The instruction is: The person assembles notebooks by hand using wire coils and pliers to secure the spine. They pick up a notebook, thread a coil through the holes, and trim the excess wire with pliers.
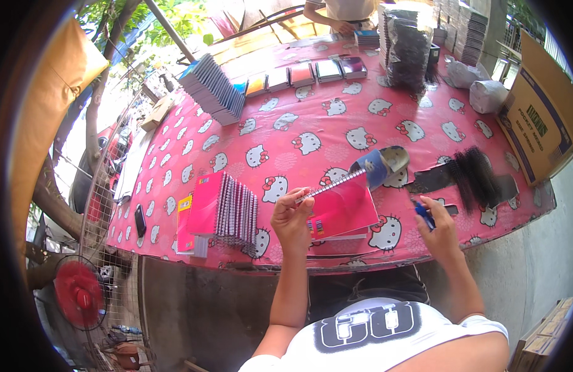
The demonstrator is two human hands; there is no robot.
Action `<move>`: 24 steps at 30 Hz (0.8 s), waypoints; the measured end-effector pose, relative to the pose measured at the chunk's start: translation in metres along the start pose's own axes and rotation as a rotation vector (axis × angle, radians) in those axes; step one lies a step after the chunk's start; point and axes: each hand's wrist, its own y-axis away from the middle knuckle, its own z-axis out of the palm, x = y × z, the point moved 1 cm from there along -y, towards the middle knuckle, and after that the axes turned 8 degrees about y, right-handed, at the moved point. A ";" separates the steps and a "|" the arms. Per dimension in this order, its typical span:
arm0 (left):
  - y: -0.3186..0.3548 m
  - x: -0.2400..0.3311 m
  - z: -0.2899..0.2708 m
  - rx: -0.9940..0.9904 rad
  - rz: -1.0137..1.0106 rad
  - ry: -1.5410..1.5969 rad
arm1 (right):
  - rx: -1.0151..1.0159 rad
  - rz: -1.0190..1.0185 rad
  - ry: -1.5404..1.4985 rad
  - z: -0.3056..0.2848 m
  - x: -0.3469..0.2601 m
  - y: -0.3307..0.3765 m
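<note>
My left hand [290, 218] is raised over the table's near edge and pinches the spiral-bound edge of a pink notebook [342, 208], holding it tilted. Under it lie more pink notebooks flat on the red cartoon-cat tablecloth [311, 124]. My right hand [436, 230] grips a small blue-handled tool [423, 214] just right of the notebook. A blue tape roll [376, 166] sits just beyond the notebook's far corner.
A leaning row of spiral notebooks [233, 211] stands left of my hands, with a black phone [140, 219] further left. Black binding coils [475, 173] lie at right, stacked notebooks [212, 87] and wrapped bundles [407, 43] at the back. Another person [342, 12] works at the far side. Cardboard box [540, 118] at right.
</note>
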 end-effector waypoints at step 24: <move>0.017 0.060 0.028 -0.227 0.872 -0.814 | -1.232 0.331 -1.365 0.043 -0.104 -0.058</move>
